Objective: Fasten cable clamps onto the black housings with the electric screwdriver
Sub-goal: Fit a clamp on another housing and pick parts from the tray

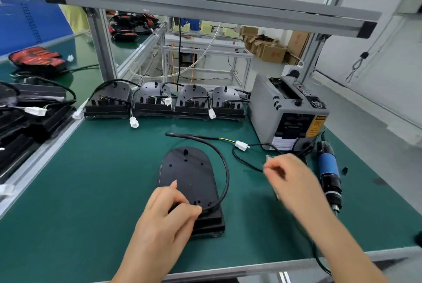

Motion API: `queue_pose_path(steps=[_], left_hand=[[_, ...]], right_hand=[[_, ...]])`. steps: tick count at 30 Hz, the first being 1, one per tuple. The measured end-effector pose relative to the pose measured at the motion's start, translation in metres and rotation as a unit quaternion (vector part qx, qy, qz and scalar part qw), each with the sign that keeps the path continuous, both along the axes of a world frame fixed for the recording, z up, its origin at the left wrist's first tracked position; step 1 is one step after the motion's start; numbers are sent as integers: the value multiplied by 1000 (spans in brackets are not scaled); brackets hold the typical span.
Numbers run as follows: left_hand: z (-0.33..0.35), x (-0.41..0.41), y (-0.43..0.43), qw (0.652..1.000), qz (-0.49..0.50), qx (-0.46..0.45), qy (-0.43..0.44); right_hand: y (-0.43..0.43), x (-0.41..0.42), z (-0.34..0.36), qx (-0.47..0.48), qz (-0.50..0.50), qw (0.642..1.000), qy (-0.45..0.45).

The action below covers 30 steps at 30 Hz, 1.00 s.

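Left hand (169, 212) pinching cable (226, 168) at near end of black housing (189, 168); right hand (290, 175) blurred just right of housing, grip indiscernible; electric screwdriver (328, 168) lying farther right; likely risk of cable springing off housing if pinch loosened before clamping.

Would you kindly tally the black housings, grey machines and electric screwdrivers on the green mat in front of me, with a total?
Black plastic housings: 5
Grey box-shaped machine: 1
Blue-and-black electric screwdriver: 1
Total: 7
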<state>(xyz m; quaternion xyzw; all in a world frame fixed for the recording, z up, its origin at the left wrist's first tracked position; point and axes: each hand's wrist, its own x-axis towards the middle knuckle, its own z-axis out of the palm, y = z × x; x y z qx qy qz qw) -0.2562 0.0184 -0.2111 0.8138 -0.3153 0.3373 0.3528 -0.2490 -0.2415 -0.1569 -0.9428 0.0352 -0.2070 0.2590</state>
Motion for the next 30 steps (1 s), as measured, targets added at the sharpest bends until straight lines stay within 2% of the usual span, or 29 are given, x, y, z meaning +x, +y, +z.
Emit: queue_pose_path(steps=[2, 4, 8, 26, 28, 30], left_hand=[[0, 0, 0, 1000, 3, -1, 2], [0, 0, 0, 1000, 4, -1, 4], [0, 0, 0, 1000, 2, -2, 3], [3, -4, 0, 999, 22, 19, 16], [3, -5, 0, 1000, 18, 16, 14], [3, -6, 1, 1000, 11, 13, 19]], right_hand=[[-29, 9, 8, -93, -78, 987, 107], [-51, 17, 13, -141, -121, 964, 190], [-67, 26, 6, -176, -130, 940, 260], [-72, 28, -16, -210, -157, 942, 209], [-68, 25, -12, -194, -152, 951, 189], [-58, 20, 1, -112, -118, 977, 138]])
